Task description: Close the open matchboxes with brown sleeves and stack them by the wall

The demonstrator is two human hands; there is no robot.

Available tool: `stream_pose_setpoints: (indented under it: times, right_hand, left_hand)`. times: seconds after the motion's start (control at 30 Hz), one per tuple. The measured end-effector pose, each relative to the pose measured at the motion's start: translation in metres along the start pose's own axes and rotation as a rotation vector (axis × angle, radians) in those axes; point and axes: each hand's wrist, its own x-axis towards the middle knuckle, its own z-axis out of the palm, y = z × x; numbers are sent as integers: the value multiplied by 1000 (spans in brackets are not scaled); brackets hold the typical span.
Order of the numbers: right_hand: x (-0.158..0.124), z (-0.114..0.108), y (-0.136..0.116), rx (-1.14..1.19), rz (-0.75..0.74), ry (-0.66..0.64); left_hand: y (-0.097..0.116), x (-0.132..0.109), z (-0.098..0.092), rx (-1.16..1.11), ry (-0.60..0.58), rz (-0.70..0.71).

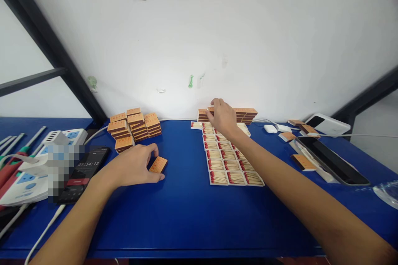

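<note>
My left hand (135, 167) rests on the blue table (186, 215), its fingers curled round an orange matchbox (158, 165) that lies flat. Behind it stands a pile of closed orange matchboxes (135, 126). My right hand (224, 118) reaches far forward, fingertips pinched on an orange matchbox sleeve (211, 109) at the left end of a low row of sleeves (245, 114) by the wall. Under my right forearm lie several open trays of red-tipped matches (230, 161), laid side by side in rows.
A phone showing a timer (85, 172) and a white power strip (62, 138) lie at the left. At the right are a dark phone (332, 159), a white power bank (328, 124), an earbud case (270, 128) and a few loose matchboxes (303, 161).
</note>
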Motion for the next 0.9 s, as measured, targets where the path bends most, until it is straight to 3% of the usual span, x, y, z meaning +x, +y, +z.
stream_pose_setpoints:
  times: [0.47,0.6,0.73,0.9]
  right_hand:
    - [-3,-7,2,-35,-5,21]
    - [-26,-19,4,17,-34,61]
    - [-56,-26,25,64,-51,67]
    - [-68,-29,42,133,-117,8]
  left_hand:
    - [-1,2,4,26,-14,15]
    - [5,6,6,18,89,87]
    - [15,11,14,2,225,223]
    - [29,20,29,-139,297,315]
